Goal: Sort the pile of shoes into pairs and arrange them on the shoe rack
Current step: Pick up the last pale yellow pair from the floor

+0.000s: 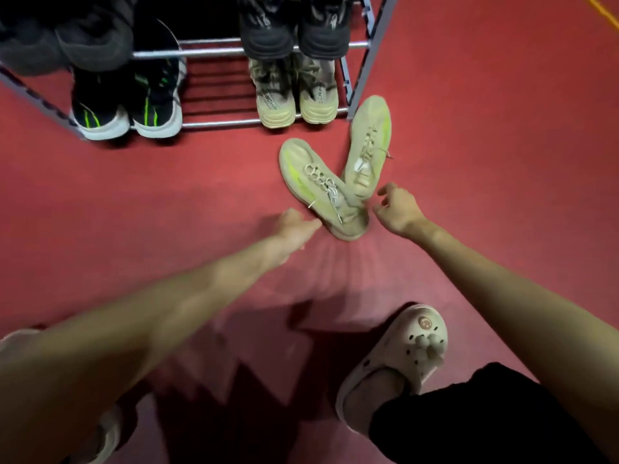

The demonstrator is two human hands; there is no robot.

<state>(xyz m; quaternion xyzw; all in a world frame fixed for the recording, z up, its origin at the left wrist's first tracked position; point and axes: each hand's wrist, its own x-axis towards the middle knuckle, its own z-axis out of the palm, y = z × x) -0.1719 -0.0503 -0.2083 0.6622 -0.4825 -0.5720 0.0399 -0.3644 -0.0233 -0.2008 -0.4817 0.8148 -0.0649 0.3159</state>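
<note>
Two beige sneakers are seen lying on the red floor at mid-frame, just below the shoe rack. The left sneaker has its long axis running toward the lower right, heel touched by the left hand, fingers relaxed. The right sneaker points upward; the right hand is held loosely curled beside its heel, gripping nothing.

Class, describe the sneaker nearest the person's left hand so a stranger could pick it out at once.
Start at the metal shoe rack and drop to the red floor by its right post, where two beige sneakers lie. It is the left sneaker, toe pointing up-left, its heel crossing over the right sneaker beside the left hand.
</note>
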